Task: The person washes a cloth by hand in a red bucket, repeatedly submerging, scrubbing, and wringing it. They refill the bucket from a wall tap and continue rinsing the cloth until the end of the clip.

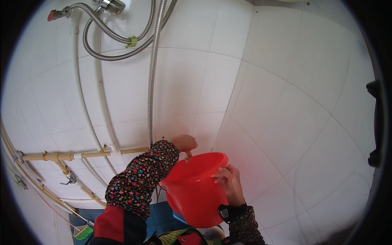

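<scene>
A red plastic bucket (196, 196) is held up, tilted, in front of me, its mouth facing the tiled corner. My right hand (229, 182) grips the bucket's rim on the right side. My left hand (185, 145) is at the far side of the rim, fingers pointing down at its edge; whether it grips the rim cannot be told. A floral sleeve (144, 180) covers my left forearm and hides part of the bucket's left side. The inside of the bucket shows only in part.
White tiled walls (183, 82) meet in a corner ahead. A metal shower hose (152, 76) hangs near my left arm. Pipes (92, 154) with a valve (71, 179) run along the left wall. A green-bristled broom (82, 232) stands on the blue floor (157, 222).
</scene>
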The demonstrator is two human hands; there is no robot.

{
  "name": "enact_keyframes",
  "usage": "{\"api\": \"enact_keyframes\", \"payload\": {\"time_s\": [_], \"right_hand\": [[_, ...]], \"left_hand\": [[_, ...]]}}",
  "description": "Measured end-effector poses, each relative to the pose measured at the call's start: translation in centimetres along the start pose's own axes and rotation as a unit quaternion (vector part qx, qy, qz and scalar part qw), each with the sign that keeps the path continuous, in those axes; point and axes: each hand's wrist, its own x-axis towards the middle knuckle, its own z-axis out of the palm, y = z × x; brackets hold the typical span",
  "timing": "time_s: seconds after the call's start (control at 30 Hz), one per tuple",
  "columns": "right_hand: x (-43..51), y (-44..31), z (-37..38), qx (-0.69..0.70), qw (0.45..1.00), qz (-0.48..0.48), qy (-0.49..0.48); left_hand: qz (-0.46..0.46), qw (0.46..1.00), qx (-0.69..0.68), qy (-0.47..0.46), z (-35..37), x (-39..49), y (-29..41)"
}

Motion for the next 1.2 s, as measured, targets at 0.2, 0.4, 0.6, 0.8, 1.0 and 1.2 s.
{"api": "enact_keyframes", "payload": {"time_s": [0.2,0.4,0.6,0.8,1.0,1.2], "right_hand": [[1.2,1.6,0.3,0.041,0.999,-0.026,-0.02],[1.8,2.2,-0.1,0.042,0.999,-0.03,-0.018],[2.0,2.3,-0.4,0.035,0.998,-0.034,-0.03],[2.1,2.4,-1.1,0.038,0.998,-0.026,-0.032],[2.4,2.5,-1.8,0.036,0.998,-0.023,-0.053],[2.8,2.3,-1.8,0.063,0.996,-0.025,-0.056]], "left_hand": [[-0.033,0.998,0.053,0.012,0.2,1.4,0.3],[-0.084,0.989,0.106,0.06,0.7,2.0,0.6],[-0.177,0.976,0.122,0.04,0.3,2.7,1.4],[-0.247,0.964,0.1,0.016,0.6,3.6,0.8],[-0.294,0.953,0.079,0.006,1.1,4.4,0.1],[-0.326,0.943,0.067,-0.018,0.9,5.1,0.0]]}}
